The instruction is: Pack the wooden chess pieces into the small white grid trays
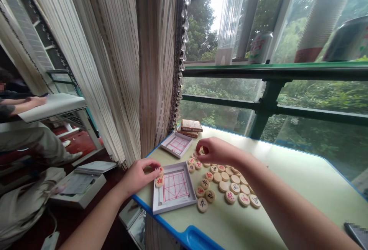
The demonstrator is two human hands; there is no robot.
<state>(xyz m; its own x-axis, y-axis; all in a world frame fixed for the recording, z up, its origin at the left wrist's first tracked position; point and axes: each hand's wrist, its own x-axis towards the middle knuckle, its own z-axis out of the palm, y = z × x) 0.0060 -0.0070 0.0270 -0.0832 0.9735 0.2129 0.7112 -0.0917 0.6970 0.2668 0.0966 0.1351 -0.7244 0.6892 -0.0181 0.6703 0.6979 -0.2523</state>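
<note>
Head | left hand (140,175) pinches discs (160,178) | right hand (218,151) grip hidden behind knuckles

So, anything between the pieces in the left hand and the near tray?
Nothing visible. Left hand holds two chess pieces at the left rim of the tray; the loose pieces lie to its right.

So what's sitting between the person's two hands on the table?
In the head view: the far rim of the near white tray and a few round wooden pieces, lying between the left hand and the right hand.
</note>
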